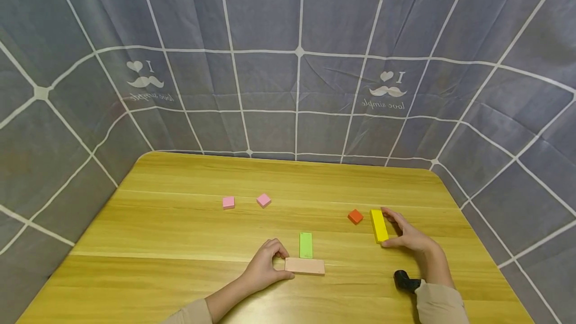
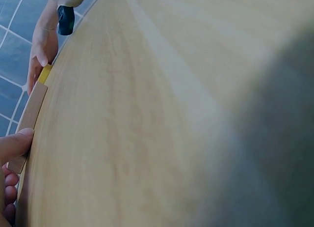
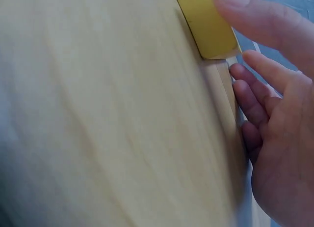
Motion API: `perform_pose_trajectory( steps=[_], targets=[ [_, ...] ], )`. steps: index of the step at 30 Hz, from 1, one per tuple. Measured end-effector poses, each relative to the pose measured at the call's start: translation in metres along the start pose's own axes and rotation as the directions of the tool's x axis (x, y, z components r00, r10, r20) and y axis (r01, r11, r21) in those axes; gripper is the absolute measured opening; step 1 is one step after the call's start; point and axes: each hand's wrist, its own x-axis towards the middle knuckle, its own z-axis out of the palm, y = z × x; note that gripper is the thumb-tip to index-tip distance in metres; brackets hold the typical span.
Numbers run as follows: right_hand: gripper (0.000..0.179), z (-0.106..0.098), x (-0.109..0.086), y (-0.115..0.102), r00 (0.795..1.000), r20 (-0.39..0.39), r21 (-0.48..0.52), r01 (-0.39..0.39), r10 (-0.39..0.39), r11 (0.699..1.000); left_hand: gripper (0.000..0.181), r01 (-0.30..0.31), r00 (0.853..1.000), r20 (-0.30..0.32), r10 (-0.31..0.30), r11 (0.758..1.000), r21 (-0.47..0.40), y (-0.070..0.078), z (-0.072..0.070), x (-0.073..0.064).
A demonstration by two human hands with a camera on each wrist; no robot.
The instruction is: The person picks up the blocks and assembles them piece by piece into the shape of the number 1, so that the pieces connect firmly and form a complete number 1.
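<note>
Currently, the left hand [image 1: 264, 267] is pinching the peach block [image 1: 306, 266] at its nine-o'clock end; whether the right hand [image 1: 410, 236] is gripping the yellow block [image 1: 379, 226], toward two o'clock, I cannot tell. A twelve-o'clock shove would be skewing the green block [image 1: 306, 245].

We counted two small pink square blocks [image 1: 228, 202], one small orange-red square block [image 1: 355, 216], one yellow oblong block [image 1: 379, 226], one light green oblong block [image 1: 306, 245] and one pale pinkish-beige oblong block [image 1: 305, 266], six blocks altogether, on one yellow-brown wood-grained desk [image 1: 180, 234]. We also saw two bare hands, one left hand [image 1: 264, 268] and one right hand [image 1: 415, 238], plus two beige sleeves [image 1: 438, 305].
</note>
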Motion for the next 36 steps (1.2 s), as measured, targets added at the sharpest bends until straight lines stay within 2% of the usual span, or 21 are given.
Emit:
perform_pose_trajectory(
  steps=[5, 11, 16, 23, 36],
  targets=[
    [0.091, 0.0, -0.001, 0.002, 1.0, 0.011, 0.026, -0.009, 0.009, 1.0, 0.035, 0.007, 1.0, 0.002, -0.007, 1.0, -0.001, -0.001, 0.001, 0.0],
    [0.089, 0.001, 0.001, 0.002, 1.0, -0.014, 0.015, -0.019, 0.019, 1.0, 0.036, 0.009, 1.0, 0.001, -0.009, 1.0, -0.002, -0.001, 0.0, -0.001],
    [0.088, 0.006, 0.003, 0.002, 0.997, -0.066, 0.028, -0.027, 0.029, 0.999, 0.036, 0.009, 1.0, 0.002, -0.009, 1.0, -0.004, -0.001, 0.0, 0.0],
    [0.087, 0.012, 0.004, 0.001, 0.991, -0.13, -0.005, -0.03, 0.029, 1.0, 0.036, 0.002, 1.0, 0.0, -0.002, 1.0, -0.006, -0.001, -0.001, 0.0],
    [0.085, 0.019, 0.008, -0.002, 0.97, -0.243, -0.021, -0.027, 0.022, 0.999, 0.036, -0.006, 1.0, -0.004, 0.006, 1.0, -0.006, -0.001, 0.0, 0.001]
  ],
)
